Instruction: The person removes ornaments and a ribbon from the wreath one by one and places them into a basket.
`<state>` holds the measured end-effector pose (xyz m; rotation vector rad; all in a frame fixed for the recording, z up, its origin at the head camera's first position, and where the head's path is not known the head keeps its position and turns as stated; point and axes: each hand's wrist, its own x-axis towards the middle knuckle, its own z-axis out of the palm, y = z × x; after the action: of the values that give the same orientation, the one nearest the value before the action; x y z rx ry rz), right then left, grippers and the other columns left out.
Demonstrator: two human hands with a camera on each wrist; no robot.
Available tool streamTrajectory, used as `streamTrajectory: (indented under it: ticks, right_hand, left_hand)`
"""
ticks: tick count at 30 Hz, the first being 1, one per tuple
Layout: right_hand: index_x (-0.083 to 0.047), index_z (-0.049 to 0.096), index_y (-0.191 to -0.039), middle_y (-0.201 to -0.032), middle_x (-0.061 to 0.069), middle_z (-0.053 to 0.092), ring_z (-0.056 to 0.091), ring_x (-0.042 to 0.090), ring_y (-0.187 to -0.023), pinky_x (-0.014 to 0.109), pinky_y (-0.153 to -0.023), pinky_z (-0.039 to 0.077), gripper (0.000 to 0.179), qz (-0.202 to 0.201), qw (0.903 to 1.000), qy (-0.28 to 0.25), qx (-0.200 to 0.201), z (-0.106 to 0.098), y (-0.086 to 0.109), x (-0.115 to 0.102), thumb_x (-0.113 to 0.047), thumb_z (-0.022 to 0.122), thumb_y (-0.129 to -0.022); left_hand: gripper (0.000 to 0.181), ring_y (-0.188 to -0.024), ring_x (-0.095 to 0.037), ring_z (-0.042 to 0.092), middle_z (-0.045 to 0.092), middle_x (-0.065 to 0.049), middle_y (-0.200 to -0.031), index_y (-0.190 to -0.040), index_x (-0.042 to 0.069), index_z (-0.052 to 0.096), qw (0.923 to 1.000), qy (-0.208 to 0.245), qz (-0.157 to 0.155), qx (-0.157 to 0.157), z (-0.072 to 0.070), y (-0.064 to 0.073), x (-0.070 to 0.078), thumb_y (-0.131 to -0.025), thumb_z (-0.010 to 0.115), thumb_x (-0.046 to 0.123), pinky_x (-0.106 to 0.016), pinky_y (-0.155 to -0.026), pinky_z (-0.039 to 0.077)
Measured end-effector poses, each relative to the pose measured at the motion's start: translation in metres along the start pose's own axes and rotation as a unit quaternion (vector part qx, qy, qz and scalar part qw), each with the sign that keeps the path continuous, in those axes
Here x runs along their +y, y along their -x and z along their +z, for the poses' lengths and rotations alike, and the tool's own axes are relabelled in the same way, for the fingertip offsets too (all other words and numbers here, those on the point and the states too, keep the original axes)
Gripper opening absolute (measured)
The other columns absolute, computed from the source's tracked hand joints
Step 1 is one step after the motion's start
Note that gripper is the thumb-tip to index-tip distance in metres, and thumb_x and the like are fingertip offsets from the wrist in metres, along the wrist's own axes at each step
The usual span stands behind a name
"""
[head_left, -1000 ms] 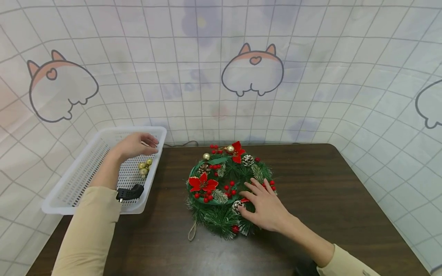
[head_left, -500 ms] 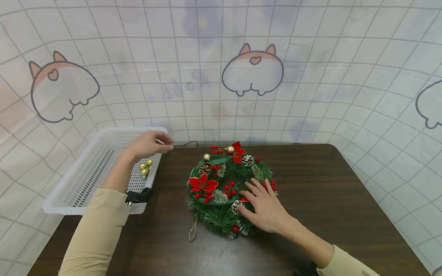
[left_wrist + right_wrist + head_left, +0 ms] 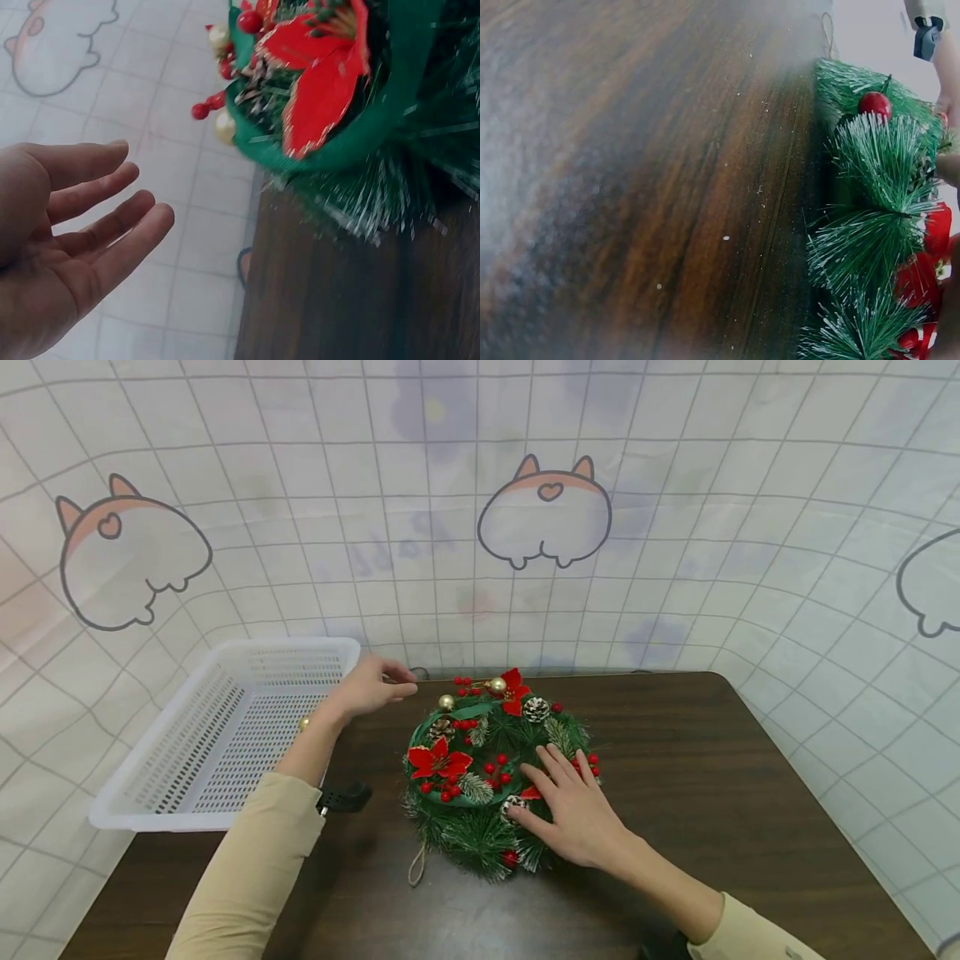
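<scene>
A green Christmas wreath lies on the dark wood table, dressed with red poinsettias, red berries, pine cones and gold balls. A green ribbon loops over its top. My right hand rests on the wreath's right side, fingers spread, thumb by a snowy pine cone. In the air between basket and wreath is my left hand. The left wrist view shows that hand with loosely bent fingers and nothing held, apart from the wreath. Little of the right hand shows in the right wrist view.
A white perforated plastic basket stands on the left, under the left forearm. One gold ball shows inside it, partly hidden by the wrist. A twine loop sticks out at the wreath's front. Behind the table hangs a checked cloth.
My left hand has moved right, from above the basket to past its right rim, toward the wreath. The arm now covers most of the gold balls. The right hand stays put.
</scene>
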<state>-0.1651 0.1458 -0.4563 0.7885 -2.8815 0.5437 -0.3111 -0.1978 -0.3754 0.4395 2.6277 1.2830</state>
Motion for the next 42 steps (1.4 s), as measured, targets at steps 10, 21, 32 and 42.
streamTrajectory:
  ticks: [10,21,32,42]
  right_hand:
    - [0.000,0.032,-0.159,-0.166,0.019,0.024,0.013,0.034,-0.155,0.061,-0.122,0.004,0.097,0.028,0.9996,0.001,0.006,-0.001,0.001,0.001,-0.072,0.050,-0.097]
    - [-0.001,0.043,-0.154,-0.167,0.021,0.020,0.010,0.035,-0.155,0.061,-0.122,0.004,0.092,0.027,0.9995,0.007,0.012,-0.002,0.001,0.002,-0.072,0.050,-0.096]
    - [-0.002,0.045,-0.154,-0.166,0.021,0.022,0.010,0.036,-0.155,0.061,-0.122,0.003,0.088,0.022,0.9997,0.011,0.003,0.000,0.002,0.002,-0.070,0.048,-0.099]
    - [-0.003,0.045,-0.154,-0.167,0.020,0.020,0.009,0.035,-0.156,0.060,-0.122,0.002,0.087,0.023,0.9997,0.005,0.000,-0.001,0.002,0.003,-0.070,0.049,-0.098]
  left_hand:
    - [0.029,-0.112,-0.037,0.064,0.064,-0.021,-0.126,-0.125,-0.003,0.067,0.9995,0.027,-0.006,0.016,0.027,-0.010,-0.005,-0.103,0.064,0.016,-0.047,-0.094,0.055]
    - [0.034,-0.116,-0.044,0.062,0.063,-0.023,-0.127,-0.132,-0.007,0.061,0.9979,0.063,-0.004,0.014,0.048,-0.018,-0.012,-0.104,0.061,0.012,-0.050,-0.096,0.053]
    - [0.033,-0.121,-0.037,0.060,0.061,-0.022,-0.134,-0.136,0.001,0.063,0.9974,0.072,-0.010,-0.004,0.059,-0.022,-0.019,-0.106,0.061,0.014,-0.048,-0.100,0.052]
    - [0.031,-0.118,-0.033,0.061,0.066,-0.016,-0.128,-0.130,0.005,0.069,0.9991,0.034,0.017,0.016,0.060,-0.024,-0.022,-0.102,0.068,0.016,-0.048,-0.096,0.052]
